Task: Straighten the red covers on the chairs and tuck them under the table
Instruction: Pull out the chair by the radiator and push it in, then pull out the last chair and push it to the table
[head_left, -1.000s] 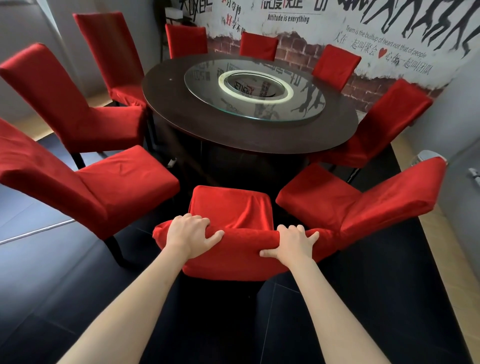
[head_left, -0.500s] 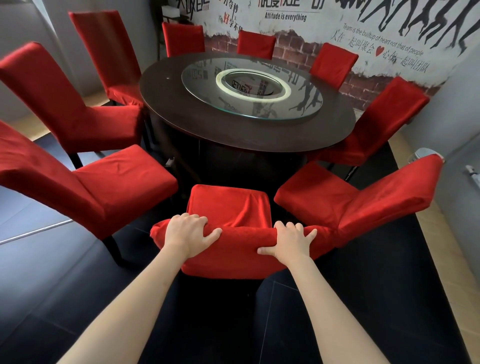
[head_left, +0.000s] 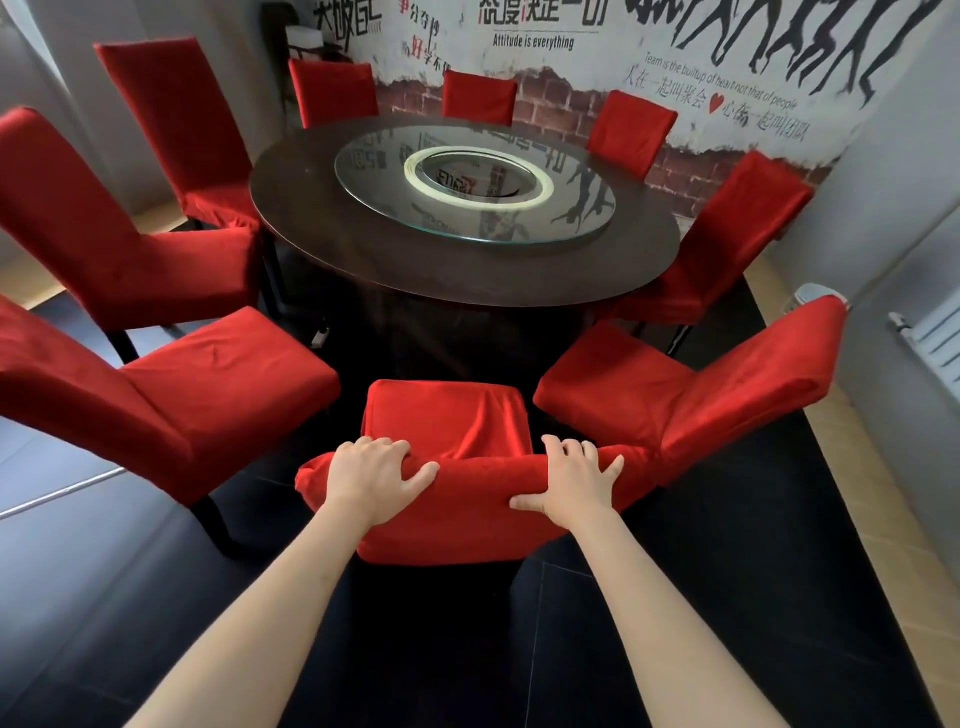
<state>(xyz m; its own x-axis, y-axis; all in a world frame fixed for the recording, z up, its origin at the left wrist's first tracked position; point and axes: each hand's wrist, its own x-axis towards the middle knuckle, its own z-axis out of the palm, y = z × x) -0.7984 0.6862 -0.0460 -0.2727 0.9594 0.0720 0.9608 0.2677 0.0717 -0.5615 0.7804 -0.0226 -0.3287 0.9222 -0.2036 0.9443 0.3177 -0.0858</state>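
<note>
Gripping the top edge of the nearest red fabric-covered chair (head_left: 457, 431) with both hands: left hand (head_left: 371, 475) curling over the backrest toward its left end, right hand (head_left: 574, 478) clasping toward its right end, thumb on the rear face. Sitting just short of the round dark wooden table (head_left: 322, 218), seat not yet under it. Flanking it, two more red-covered chairs (head_left: 223, 364), (head_left: 675, 395), angled toward the table. Resting centred on the table, a round glass turntable (head_left: 571, 208).
</note>
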